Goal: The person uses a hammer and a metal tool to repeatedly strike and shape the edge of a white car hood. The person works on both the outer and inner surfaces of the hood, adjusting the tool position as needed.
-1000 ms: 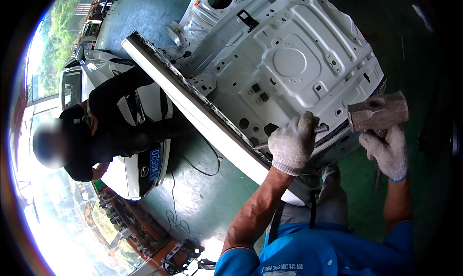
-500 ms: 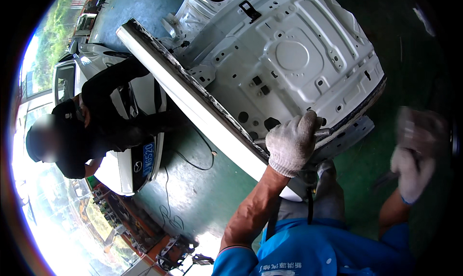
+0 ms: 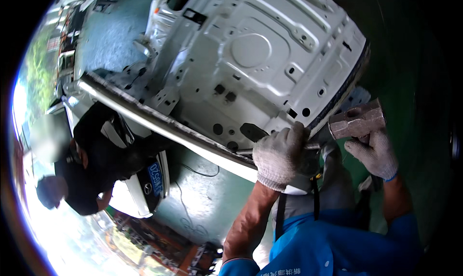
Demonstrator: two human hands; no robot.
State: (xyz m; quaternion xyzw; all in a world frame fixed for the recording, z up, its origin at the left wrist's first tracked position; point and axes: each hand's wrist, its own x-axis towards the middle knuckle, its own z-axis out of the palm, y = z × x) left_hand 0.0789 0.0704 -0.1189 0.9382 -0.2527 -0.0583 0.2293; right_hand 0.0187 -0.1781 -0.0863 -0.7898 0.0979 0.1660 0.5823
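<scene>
My left hand (image 3: 279,158), in a knitted work glove, is closed around a slim metal bar (image 3: 313,146) at the near corner of a white car body section (image 3: 275,78). One end of the bar pokes out toward my right hand, and most of it is hidden by the glove. My right hand (image 3: 378,156), also gloved, is wrapped round the handle of a heavy hammer (image 3: 356,121). The hammer's worn, brownish head is up, apart from the bar and to its right. A long white sill (image 3: 193,149) runs from the far left to beside my left hand.
At the left a person in dark clothes (image 3: 87,165) bends beside a white car (image 3: 140,191). A dark cable (image 3: 197,172) lies on the green floor (image 3: 193,194). My shoe (image 3: 366,184) shows below my right hand. Assorted equipment (image 3: 159,242) stands at the lower left.
My right hand has brought the hammer leftward, closer to my left hand. My left hand keeps its grip on the bar. The view has turned, so the body section appears further left.
</scene>
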